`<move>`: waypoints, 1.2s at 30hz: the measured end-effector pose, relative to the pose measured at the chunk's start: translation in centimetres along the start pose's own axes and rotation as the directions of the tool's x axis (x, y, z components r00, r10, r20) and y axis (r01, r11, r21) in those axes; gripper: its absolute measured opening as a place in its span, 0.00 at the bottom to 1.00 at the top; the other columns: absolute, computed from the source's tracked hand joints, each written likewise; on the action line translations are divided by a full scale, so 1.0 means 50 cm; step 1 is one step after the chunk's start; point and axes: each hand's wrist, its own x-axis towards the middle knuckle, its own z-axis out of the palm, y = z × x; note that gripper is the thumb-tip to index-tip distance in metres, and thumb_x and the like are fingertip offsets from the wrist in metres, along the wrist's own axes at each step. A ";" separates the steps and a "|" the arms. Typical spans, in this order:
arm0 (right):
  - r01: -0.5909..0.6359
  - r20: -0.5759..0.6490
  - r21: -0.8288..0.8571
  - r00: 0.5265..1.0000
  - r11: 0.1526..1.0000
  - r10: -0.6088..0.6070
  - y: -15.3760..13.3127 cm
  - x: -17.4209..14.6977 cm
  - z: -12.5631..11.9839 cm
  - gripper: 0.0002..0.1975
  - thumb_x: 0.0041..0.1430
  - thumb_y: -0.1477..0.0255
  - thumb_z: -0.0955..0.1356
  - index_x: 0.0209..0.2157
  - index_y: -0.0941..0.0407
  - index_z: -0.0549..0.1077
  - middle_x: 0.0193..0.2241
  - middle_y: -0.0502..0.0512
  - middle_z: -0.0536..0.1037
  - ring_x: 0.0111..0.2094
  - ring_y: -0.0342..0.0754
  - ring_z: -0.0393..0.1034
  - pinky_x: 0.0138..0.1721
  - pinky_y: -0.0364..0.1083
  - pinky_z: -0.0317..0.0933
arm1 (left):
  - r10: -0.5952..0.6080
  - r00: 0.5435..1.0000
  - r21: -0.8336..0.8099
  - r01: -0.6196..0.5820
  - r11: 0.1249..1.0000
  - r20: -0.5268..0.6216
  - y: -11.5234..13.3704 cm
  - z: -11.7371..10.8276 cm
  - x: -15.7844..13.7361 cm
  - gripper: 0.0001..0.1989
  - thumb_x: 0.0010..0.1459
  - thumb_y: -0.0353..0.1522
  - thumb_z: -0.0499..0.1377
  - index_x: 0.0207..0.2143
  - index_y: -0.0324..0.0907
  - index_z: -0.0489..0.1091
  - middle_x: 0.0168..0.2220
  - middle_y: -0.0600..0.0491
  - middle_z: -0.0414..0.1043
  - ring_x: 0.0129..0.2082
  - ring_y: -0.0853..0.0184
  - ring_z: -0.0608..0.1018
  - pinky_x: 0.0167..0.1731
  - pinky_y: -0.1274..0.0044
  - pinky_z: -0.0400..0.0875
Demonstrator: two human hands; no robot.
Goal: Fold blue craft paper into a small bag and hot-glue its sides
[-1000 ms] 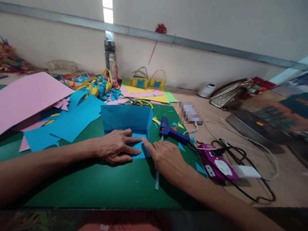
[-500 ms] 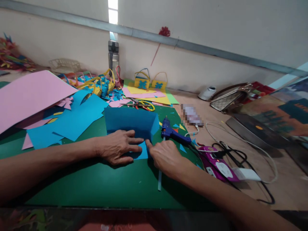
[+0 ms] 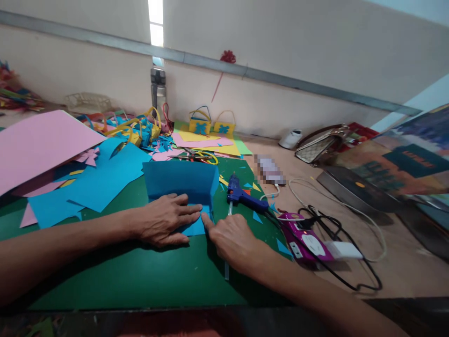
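Note:
A folded sheet of blue card (image 3: 180,178) lies on the green mat, its back panel and right side flap standing up. My left hand (image 3: 164,219) rests flat on its lower part, fingers stretched out and apart. At the right-hand fold, the index fingertip of my right hand (image 3: 233,238) presses on the card; the other fingers are curled under, with nothing visible in them. Just beyond the right hand lies a blue glue gun (image 3: 247,194), its clear glue stick (image 3: 227,271) running beneath that hand.
Blue sheets (image 3: 108,178) and a large pink sheet (image 3: 45,145) lie to the left. Behind are scissors (image 3: 206,157) and small yellow paper bags (image 3: 199,125). On the right are a phone (image 3: 269,169), a purple power strip (image 3: 303,238) with cables, and a handbag (image 3: 317,147).
The whole view has shifted slightly, so things sit a little further left and lower. Both hands keep their places on the blue card, the right index finger still at the fold.

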 end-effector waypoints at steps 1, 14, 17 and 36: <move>0.006 -0.001 0.000 1.000 1.000 -0.006 -0.001 -0.001 0.000 0.23 0.56 0.81 0.62 0.54 0.67 0.63 0.22 0.60 0.77 0.26 0.52 0.75 0.20 0.44 0.55 | 0.001 1.000 -0.003 -0.001 1.000 -0.003 0.001 -0.001 -0.002 0.26 0.62 0.45 0.46 0.54 0.37 0.61 0.59 0.44 0.60 0.41 0.56 0.66 0.40 0.65 0.62; 0.048 -0.089 0.040 0.995 0.998 -0.045 -0.009 -0.006 0.011 0.19 0.57 0.79 0.63 0.51 0.69 0.65 0.21 0.59 0.76 0.24 0.53 0.74 0.20 0.46 0.56 | 0.005 0.998 -0.090 -0.010 0.996 -0.057 0.033 -0.004 -0.020 0.16 0.62 0.38 0.48 0.45 0.39 0.66 0.52 0.45 0.67 0.48 0.55 0.66 0.46 0.63 0.62; 0.084 -0.106 0.038 0.991 0.996 -0.079 -0.018 -0.010 0.019 0.19 0.56 0.78 0.64 0.50 0.68 0.66 0.20 0.58 0.75 0.23 0.51 0.73 0.19 0.45 0.55 | 0.015 0.996 -0.107 -0.025 0.994 -0.093 0.036 0.006 -0.016 0.15 0.62 0.37 0.48 0.44 0.37 0.67 0.49 0.43 0.69 0.46 0.55 0.68 0.46 0.64 0.63; 0.180 -0.241 0.044 0.957 0.983 -0.165 -0.043 -0.051 0.033 0.16 0.55 0.80 0.63 0.47 0.63 0.64 0.22 0.55 0.75 0.21 0.49 0.70 0.20 0.45 0.55 | 0.079 0.982 -0.128 -0.101 0.987 -0.170 0.033 0.010 -0.034 0.10 0.60 0.34 0.53 0.41 0.42 0.70 0.51 0.43 0.68 0.51 0.54 0.69 0.48 0.63 0.68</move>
